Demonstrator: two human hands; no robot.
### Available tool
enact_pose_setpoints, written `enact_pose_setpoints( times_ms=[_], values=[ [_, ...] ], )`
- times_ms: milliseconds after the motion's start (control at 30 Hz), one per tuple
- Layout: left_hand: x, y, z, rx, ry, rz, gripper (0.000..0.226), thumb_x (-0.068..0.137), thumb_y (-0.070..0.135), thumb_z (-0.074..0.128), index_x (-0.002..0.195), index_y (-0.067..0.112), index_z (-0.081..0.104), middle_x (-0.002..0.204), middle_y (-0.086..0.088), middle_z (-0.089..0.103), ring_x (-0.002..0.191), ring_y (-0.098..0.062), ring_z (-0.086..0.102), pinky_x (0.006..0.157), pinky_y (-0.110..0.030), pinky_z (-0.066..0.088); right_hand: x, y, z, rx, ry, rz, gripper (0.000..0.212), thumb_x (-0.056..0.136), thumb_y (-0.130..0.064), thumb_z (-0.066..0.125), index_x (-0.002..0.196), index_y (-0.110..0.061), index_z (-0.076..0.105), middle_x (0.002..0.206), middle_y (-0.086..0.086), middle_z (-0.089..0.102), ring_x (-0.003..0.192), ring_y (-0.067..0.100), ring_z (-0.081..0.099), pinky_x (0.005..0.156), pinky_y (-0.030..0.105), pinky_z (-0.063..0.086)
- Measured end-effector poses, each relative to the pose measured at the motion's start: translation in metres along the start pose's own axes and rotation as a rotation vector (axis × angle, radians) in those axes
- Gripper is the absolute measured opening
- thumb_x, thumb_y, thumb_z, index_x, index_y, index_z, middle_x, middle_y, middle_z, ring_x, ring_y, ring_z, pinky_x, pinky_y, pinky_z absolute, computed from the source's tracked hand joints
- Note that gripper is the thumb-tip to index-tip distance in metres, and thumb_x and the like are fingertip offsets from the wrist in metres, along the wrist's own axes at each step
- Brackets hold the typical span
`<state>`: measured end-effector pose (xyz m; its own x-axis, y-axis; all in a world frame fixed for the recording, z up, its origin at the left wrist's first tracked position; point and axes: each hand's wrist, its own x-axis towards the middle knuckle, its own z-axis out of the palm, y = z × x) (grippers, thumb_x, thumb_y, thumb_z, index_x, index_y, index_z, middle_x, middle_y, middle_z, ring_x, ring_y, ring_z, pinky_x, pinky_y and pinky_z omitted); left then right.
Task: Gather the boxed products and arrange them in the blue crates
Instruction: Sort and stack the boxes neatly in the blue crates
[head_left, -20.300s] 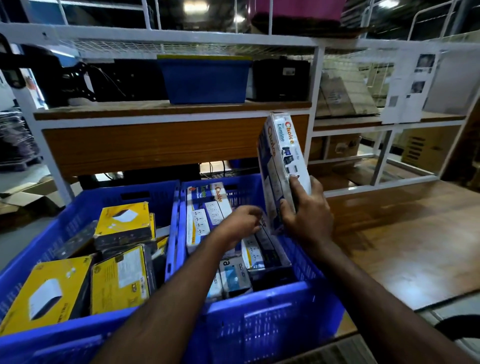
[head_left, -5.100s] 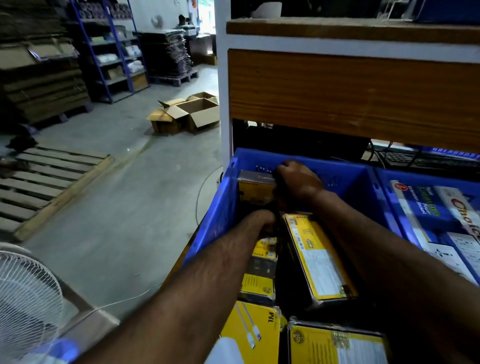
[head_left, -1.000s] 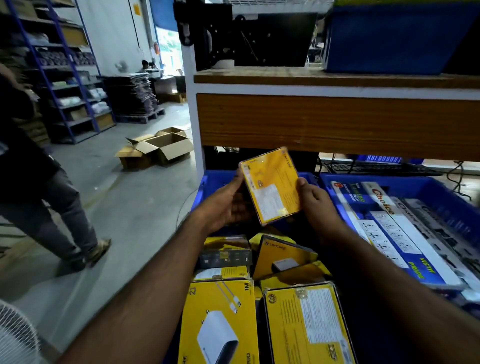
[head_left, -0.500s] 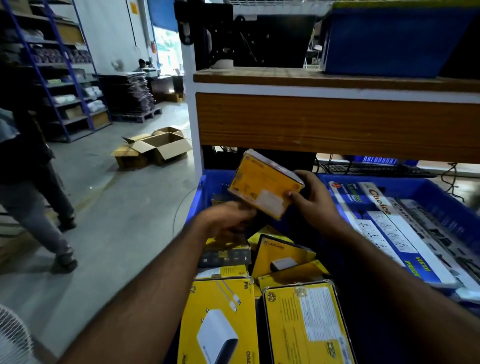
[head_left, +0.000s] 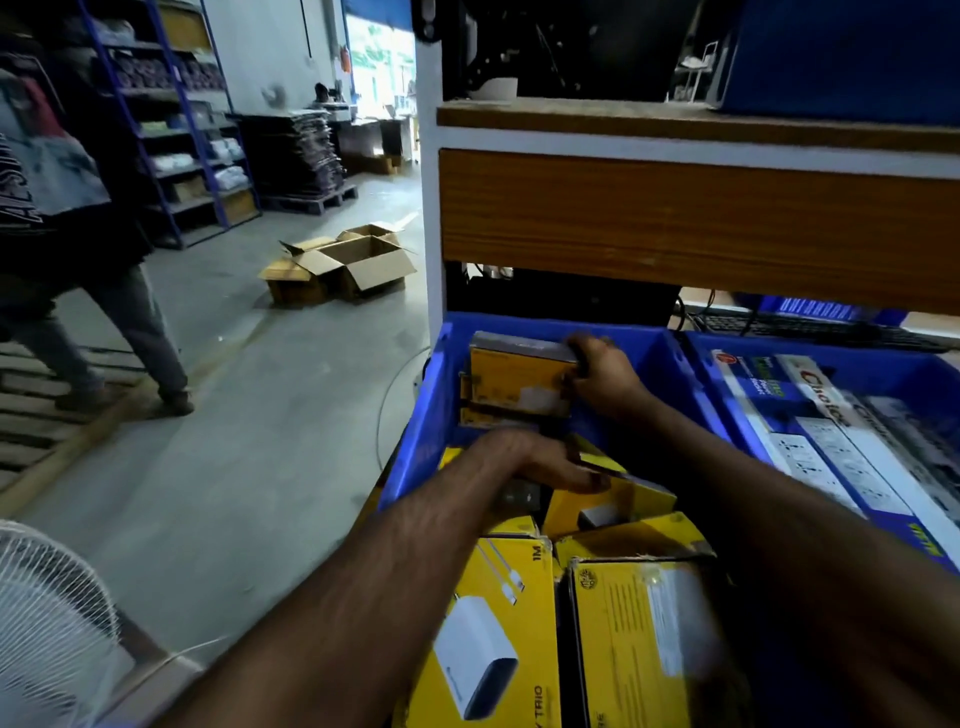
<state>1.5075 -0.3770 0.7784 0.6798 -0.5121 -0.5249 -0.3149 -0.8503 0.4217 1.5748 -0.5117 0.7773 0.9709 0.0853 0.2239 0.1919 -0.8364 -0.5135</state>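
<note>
Looking down past both forearms, nearest me are two big yellow boxes: one w/ a white charger pictured on the left, one w/ a printed back label beside it on the right, both lying in the near end of the left blue crate. Just beyond them a smaller yellow box sits tilted among other yellow packs. My left hand is palm-down over that pile, fingers fairly straight and resting on the packs; can't see it gripping anything. Farther in, my right hand grips the right end of an orange-yellow box, fingers curled over its top edge, box standing on edge against the far-left corner of the crate, atop other yellow packs. To the right, touching the first, is a second blue crate w/ long white-and-blue power strip boxes lying flat. Above both runs a wood-front shelf. Off left: white fan grille at the bottom corner, grey floor, another person's legs by a pallet, open cardboard cartons on the floor, and blue racks at the back wall.
</note>
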Motion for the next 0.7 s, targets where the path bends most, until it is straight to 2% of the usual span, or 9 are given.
enact_pose_setpoints(
  times_ms=[100, 200, 267, 367, 400, 500, 600, 700],
  values=[
    [0.009, -0.003, -0.002, 0.106, -0.056, -0.094, 0.081, 0.082, 0.072, 0.052, 0.144, 0.022, 0.04, 0.148, -0.003, 0.043, 0.128, -0.026, 0.046, 0.105, -0.037, 0.039, 0.009, 0.001, 0.013, -0.032, -0.015, 0.018, 0.039, 0.084, -0.014, 0.068, 0.121, -0.009, 0.054, 0.116, 0.016, 0.055, 0.107, 0.031, 0.055, 0.083, 0.029, 0.04],
    [0.012, -0.002, -0.003, 0.126, -0.108, -0.121, 0.074, 0.087, 0.064, 0.053, 0.145, 0.02, 0.039, 0.146, -0.004, 0.044, 0.128, -0.026, 0.047, 0.1, -0.035, 0.041, 0.016, 0.003, 0.029, -0.092, -0.058, 0.03, 0.039, 0.083, -0.019, 0.071, 0.116, -0.01, 0.052, 0.118, 0.013, 0.054, 0.109, 0.03, 0.053, 0.079, 0.027, 0.034],
    [0.011, 0.002, -0.003, 0.131, -0.127, -0.113, 0.07, 0.091, 0.058, 0.052, 0.145, 0.017, 0.039, 0.142, -0.005, 0.046, 0.125, -0.026, 0.048, 0.09, -0.031, 0.041, 0.02, 0.003, 0.035, -0.106, -0.062, 0.071, 0.039, 0.083, -0.025, 0.071, 0.115, -0.014, 0.051, 0.117, 0.011, 0.054, 0.107, 0.029, 0.053, 0.078, 0.029, 0.035],
    [0.009, 0.002, -0.004, 0.177, -0.112, -0.09, 0.067, 0.091, 0.057, 0.053, 0.141, 0.013, 0.044, 0.141, -0.006, 0.048, 0.112, -0.023, 0.051, 0.086, -0.029, 0.04, 0.028, 0.005, 0.033, -0.17, -0.106, 0.085, 0.047, 0.08, -0.031, 0.074, 0.118, -0.014, 0.051, 0.119, 0.014, 0.055, 0.108, 0.032, 0.055, 0.083, 0.035, 0.042],
    [0.009, 0.002, -0.005, 0.199, -0.109, -0.081, 0.066, 0.091, 0.058, 0.053, 0.14, 0.013, 0.046, 0.14, -0.006, 0.05, 0.109, -0.023, 0.051, 0.086, -0.029, 0.041, 0.03, 0.005, 0.032, -0.19, -0.128, 0.085, 0.048, 0.079, -0.031, 0.075, 0.118, -0.013, 0.052, 0.119, 0.015, 0.055, 0.108, 0.033, 0.055, 0.084, 0.036, 0.043],
    [0.008, 0.001, -0.007, 0.248, -0.117, -0.077, 0.068, 0.089, 0.063, 0.052, 0.138, 0.015, 0.049, 0.137, -0.004, 0.052, 0.116, -0.024, 0.053, 0.087, -0.03, 0.042, 0.032, 0.003, 0.037, -0.212, -0.165, 0.066, 0.047, 0.079, -0.028, 0.076, 0.118, -0.011, 0.054, 0.122, 0.017, 0.053, 0.109, 0.034, 0.055, 0.083, 0.033, 0.043],
    [0.011, 0.001, -0.005, 0.277, -0.109, -0.081, 0.07, 0.087, 0.065, 0.053, 0.135, 0.014, 0.052, 0.132, -0.004, 0.055, 0.111, -0.024, 0.056, 0.09, -0.032, 0.046, 0.025, -0.004, 0.051, -0.197, -0.141, 0.094, 0.045, 0.08, -0.022, 0.074, 0.119, -0.016, 0.052, 0.128, 0.015, 0.043, 0.111, 0.036, 0.052, 0.089, 0.041, 0.048],
    [0.012, 0.0, -0.004, 0.247, -0.1, -0.089, 0.069, 0.087, 0.063, 0.055, 0.136, 0.015, 0.05, 0.129, -0.004, 0.056, 0.109, -0.023, 0.057, 0.095, -0.035, 0.048, 0.018, -0.001, 0.06, -0.257, -0.094, 0.04, 0.042, 0.083, -0.016, 0.067, 0.119, -0.017, 0.045, 0.131, 0.016, 0.038, 0.108, 0.04, 0.052, 0.086, 0.046, 0.05]
  ],
)
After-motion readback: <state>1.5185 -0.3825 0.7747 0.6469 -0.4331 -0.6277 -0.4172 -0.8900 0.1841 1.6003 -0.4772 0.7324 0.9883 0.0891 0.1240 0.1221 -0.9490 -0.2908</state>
